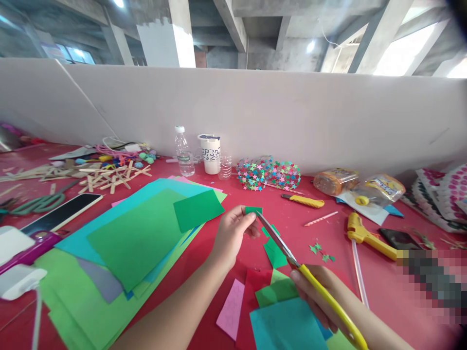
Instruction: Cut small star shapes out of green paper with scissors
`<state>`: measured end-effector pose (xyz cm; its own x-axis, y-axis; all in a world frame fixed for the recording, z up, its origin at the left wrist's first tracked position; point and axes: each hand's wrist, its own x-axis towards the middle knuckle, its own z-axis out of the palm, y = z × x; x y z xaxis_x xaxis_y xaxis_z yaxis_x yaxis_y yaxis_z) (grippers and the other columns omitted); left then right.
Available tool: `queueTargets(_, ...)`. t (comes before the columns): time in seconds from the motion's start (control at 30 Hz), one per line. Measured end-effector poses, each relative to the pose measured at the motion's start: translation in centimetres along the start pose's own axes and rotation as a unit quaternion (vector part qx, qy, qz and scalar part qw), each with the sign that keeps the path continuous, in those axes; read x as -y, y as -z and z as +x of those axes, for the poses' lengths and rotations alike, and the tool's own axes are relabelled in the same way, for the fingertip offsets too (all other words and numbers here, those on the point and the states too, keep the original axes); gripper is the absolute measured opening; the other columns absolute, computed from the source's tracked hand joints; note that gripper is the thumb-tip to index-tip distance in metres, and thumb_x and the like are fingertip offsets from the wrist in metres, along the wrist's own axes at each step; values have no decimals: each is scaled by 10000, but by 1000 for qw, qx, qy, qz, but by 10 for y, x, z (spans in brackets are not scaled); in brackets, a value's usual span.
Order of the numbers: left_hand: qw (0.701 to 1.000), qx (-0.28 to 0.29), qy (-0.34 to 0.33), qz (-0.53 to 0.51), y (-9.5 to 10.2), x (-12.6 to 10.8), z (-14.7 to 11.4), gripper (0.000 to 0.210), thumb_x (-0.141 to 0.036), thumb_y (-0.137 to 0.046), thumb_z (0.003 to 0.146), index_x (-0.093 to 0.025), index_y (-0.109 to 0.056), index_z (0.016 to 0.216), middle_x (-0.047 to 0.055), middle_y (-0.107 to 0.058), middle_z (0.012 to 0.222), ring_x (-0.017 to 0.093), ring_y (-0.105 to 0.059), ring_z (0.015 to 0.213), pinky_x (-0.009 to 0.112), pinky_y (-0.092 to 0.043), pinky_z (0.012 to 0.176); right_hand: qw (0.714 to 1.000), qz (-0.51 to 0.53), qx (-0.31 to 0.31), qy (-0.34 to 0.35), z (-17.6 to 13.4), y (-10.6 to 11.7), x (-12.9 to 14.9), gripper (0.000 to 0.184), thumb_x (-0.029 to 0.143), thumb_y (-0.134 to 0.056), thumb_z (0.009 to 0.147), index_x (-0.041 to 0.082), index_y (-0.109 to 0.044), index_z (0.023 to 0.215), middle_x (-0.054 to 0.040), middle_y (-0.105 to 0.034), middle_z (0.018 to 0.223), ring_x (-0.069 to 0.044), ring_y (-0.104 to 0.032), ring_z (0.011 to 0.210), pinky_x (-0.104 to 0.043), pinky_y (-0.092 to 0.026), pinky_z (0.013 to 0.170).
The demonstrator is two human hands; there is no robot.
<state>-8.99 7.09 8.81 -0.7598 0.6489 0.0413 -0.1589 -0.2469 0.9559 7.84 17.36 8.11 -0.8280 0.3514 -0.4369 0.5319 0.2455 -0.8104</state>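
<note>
My left hand [235, 226] pinches a small piece of dark green paper [252, 210] between thumb and fingers above the red table. A pair of scissors [310, 279] with yellow handles is in my right hand [317, 291], its fingers wrapped round the grips. The blade tips reach up to the edge of the green piece, touching or nearly touching it. Beneath the blades lie small green paper scraps [275, 253]. Teal sheets [288, 325] and a pink paper piece [231, 308] rest below, partly under my right hand.
Large green sheets [134, 238] are stacked at left, beside a phone [62, 211] and wooden sticks [109, 177]. Behind stand a water bottle [185, 153], a paper cup [210, 153] and star-covered rings [251, 174]. A utility knife [304, 201] and yellow glue gun [368, 236] lie right.
</note>
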Motion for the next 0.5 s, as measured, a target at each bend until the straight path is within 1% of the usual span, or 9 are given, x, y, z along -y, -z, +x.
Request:
queueTargets(0.17, 1000, 2, -1, 7, 1, 0, 0, 174, -291, -617, 739, -157, -538, 660, -18, -580, 572, 101, -551, 486, 219, -411, 495, 1000, 5, -1, -2, -2, 0, 2, 505, 676, -429, 786, 206, -392, 604, 106, -328, 322, -38, -268, 275, -156, -215, 328)
queueTargets(0.33, 1000, 3, -3, 9, 2, 1, 1, 182, -300, -628, 723, -159, -542, 646, -17, -584, 567, 102, -548, 480, 223, -407, 494, 1000, 3, -5, -17, -1, 1, 2, 482, 648, -460, 793, 208, -404, 603, 99, -340, 310, -46, -264, 267, -160, -208, 318)
queueTargets(0.5, 1000, -2, -1, 10, 2, 0, 1, 180, -298, -623, 723, -160, -534, 649, -16, -585, 570, 105, -550, 481, 225, -414, 491, 1000, 16, -3, -6, 0, 1, 0, 496, 662, -472, 781, 205, -404, 600, 101, -337, 308, -43, -261, 270, -160, -207, 332)
